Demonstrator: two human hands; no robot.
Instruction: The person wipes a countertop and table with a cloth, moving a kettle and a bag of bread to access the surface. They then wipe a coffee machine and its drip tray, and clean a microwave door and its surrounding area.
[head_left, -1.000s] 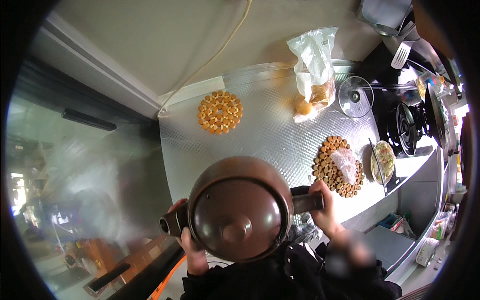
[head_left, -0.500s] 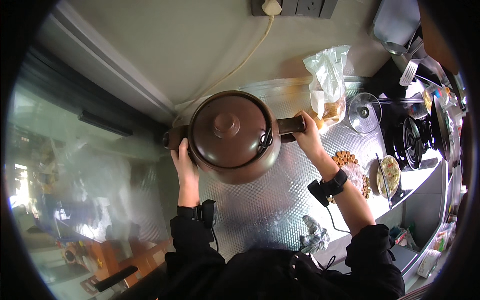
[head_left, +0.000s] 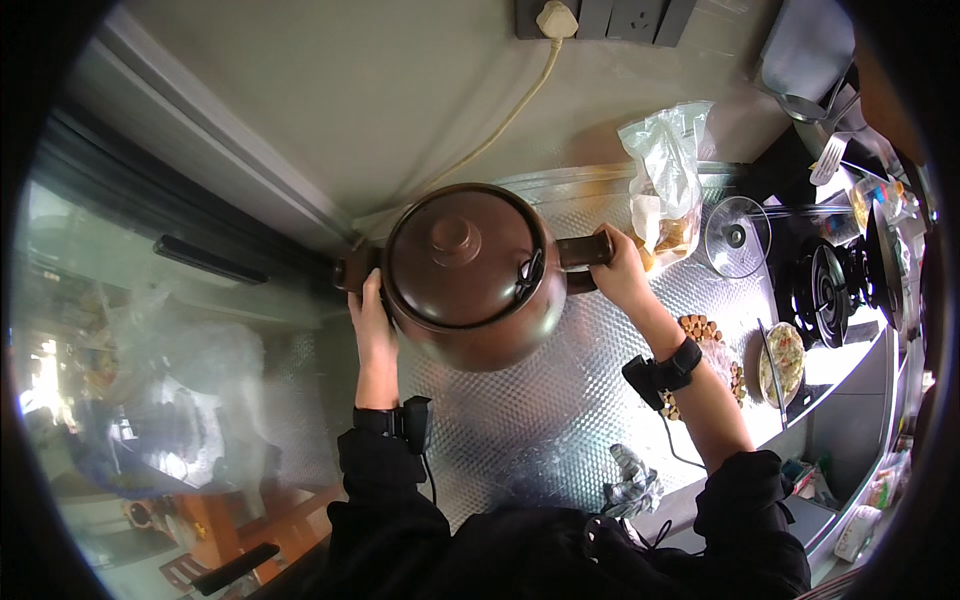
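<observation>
A round, glossy brown lidded pot (head_left: 490, 345) is held between my two hands over the foil-covered counter. Its lid (head_left: 420, 270) has a round knob on top, and a black loop (head_left: 528, 275) sits by the lid's right edge. My left hand (head_left: 373, 325) is closed at the stubby left handle (head_left: 357, 270); its fingers are partly hidden under it. At the right, my right hand (head_left: 622, 268) wraps the end of the longer handle (head_left: 578, 251). Whether the pot's base touches the counter is hidden.
Behind the right hand stands a clear plastic bag (head_left: 665, 180) of food. A glass lid (head_left: 738, 237), a mat of wooden discs (head_left: 698, 327) and a food dish (head_left: 785, 362) lie rightward, before a black stove (head_left: 825, 290). A crumpled cloth (head_left: 632, 482) lies near me. A plugged cord (head_left: 510, 115) runs behind the pot.
The whole view has shifted slightly, so things appear a little farther right. Both hands keep their hold on the pot, which looks nearly unmoved.
</observation>
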